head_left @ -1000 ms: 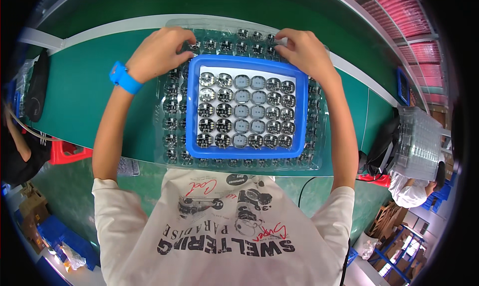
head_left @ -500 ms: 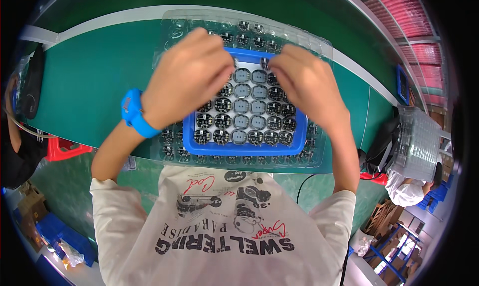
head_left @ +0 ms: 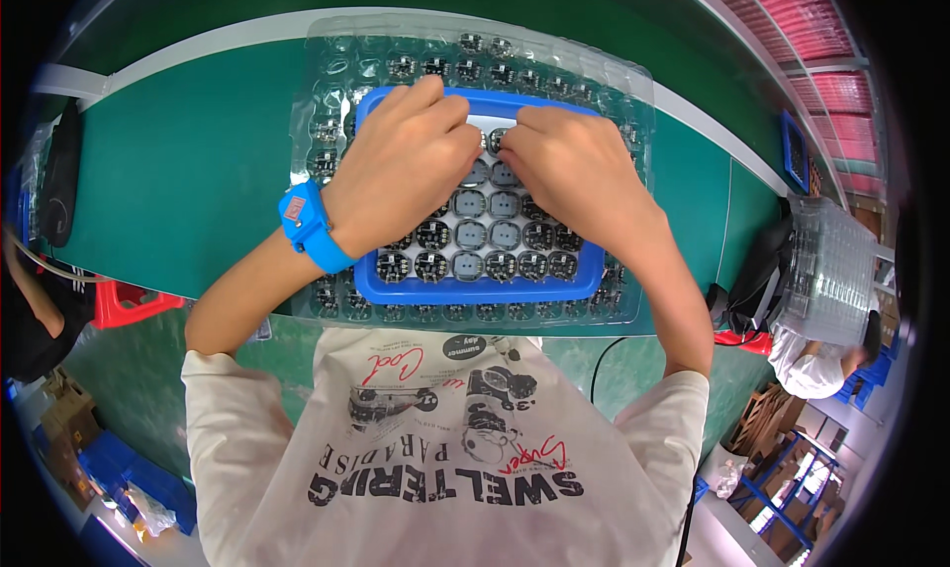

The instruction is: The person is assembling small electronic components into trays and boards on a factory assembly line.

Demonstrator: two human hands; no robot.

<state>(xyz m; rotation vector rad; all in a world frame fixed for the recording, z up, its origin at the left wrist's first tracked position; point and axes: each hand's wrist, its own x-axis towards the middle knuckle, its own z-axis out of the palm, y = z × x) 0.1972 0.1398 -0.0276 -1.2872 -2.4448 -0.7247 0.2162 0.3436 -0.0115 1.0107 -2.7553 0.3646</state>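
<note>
My left hand point(head_left: 411, 156), with a blue wrist strap point(head_left: 315, 227), is closed in a pinch at the far part of a blue-rimmed tray point(head_left: 465, 292). A sliver of a small part shows at its fingertips. Close beside it, my right hand point(head_left: 574, 166) pinches a small round black circuit board point(head_left: 497, 140). Below the hands, rows of round parts lie on the tray's white bottom. Some are black circuit boards point(head_left: 432, 236) facing up; the middle columns hold grey-faced round parts point(head_left: 470, 235). My hands hide much of the upper rows.
Under the blue tray lies a larger clear plastic blister tray point(head_left: 322, 92) with more circuit boards in its pockets. Both rest on a green table point(head_left: 178, 171). A red stool point(head_left: 134, 303) is at left, and stacked clear trays point(head_left: 826, 275) stand at right near another person.
Both hands have moved slightly nearer and closer together, so their fingertips almost meet. The blue tray and the blister tray appear shifted slightly left and up in the picture.
</note>
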